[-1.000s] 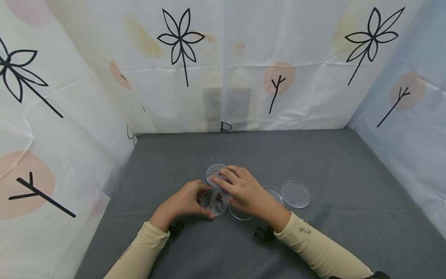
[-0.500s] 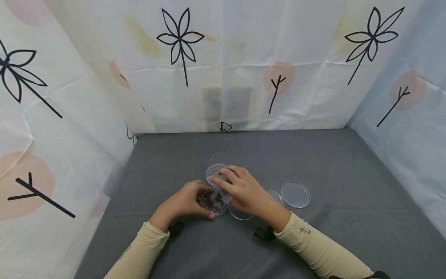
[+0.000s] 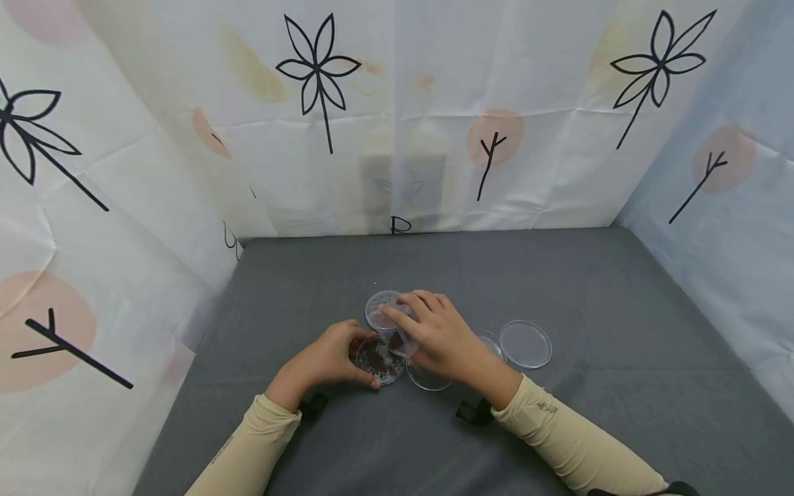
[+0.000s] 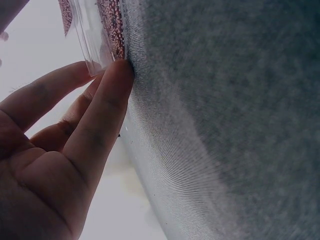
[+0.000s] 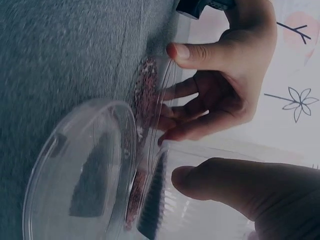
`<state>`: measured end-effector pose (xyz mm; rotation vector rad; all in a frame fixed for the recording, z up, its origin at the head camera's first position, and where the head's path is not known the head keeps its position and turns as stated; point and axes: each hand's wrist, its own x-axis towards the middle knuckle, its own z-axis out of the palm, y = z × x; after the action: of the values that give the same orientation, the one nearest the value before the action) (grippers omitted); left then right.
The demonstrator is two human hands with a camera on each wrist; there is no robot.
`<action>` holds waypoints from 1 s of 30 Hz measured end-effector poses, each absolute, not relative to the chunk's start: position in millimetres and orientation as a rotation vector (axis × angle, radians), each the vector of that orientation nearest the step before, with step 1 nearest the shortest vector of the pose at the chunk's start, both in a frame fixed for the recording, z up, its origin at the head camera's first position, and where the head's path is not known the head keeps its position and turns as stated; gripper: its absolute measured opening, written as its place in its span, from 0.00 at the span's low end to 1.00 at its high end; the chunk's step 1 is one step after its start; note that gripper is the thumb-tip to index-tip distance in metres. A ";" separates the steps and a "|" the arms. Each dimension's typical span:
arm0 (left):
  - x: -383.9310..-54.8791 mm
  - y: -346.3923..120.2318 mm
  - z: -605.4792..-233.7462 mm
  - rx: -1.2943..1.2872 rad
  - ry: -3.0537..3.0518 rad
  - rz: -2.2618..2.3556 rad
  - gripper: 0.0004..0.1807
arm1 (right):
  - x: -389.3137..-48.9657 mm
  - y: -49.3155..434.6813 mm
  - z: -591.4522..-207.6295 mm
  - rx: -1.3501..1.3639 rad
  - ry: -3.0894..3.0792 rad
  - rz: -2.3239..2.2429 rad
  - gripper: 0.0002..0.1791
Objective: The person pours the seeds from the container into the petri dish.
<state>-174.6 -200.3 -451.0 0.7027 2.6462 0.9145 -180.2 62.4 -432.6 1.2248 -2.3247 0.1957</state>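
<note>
A clear petri dish (image 3: 380, 365) holds reddish-brown granules mixed with white bits. My left hand (image 3: 329, 358) grips its rim between thumb and fingers, and in the left wrist view the fingertips touch the dish (image 4: 116, 30) from one side. In my right hand (image 3: 440, 341) is a clear plastic cup (image 3: 399, 339), tilted with its mouth over that dish. Dark material shows inside the cup; the right wrist view shows the thumb pressing its wall. Just beyond sits another petri dish (image 3: 378, 303) with whitish contents, partly covered by the cup.
Right of the filled dish lie clear round dishes or lids, one near the right forearm (image 3: 428, 380), one partly behind the wrist (image 3: 493, 342) and one farther right (image 3: 526, 344). Grey cloth (image 3: 589, 303) covers the table. Printed white curtains (image 3: 546, 172) enclose the back and sides.
Brown granules have spread over the white bits in the held dish. My right hand has shifted slightly up and right, and the cup's angle has changed. My left hand has stayed in place.
</note>
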 end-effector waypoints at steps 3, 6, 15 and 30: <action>-174.5 -200.6 -451.0 0.693 2.647 0.920 0.49 | -182.2 67.7 -431.3 1.184 -2.363 0.207 0.55; -174.6 -201.2 -451.2 0.701 2.646 0.928 0.48 | -185.7 74.7 -428.4 1.134 -2.434 0.289 0.56; -175.0 -203.3 -451.3 0.704 2.648 0.940 0.49 | -210.5 109.4 -408.6 0.889 -2.768 0.810 0.55; -173.1 -202.9 -450.4 0.683 2.651 0.929 0.49 | -246.4 170.5 -417.8 0.713 -2.902 1.333 0.49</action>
<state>-173.1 -202.9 -450.4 0.6831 2.6511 0.9292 -246.4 170.5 -417.8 0.7127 -2.9017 1.3331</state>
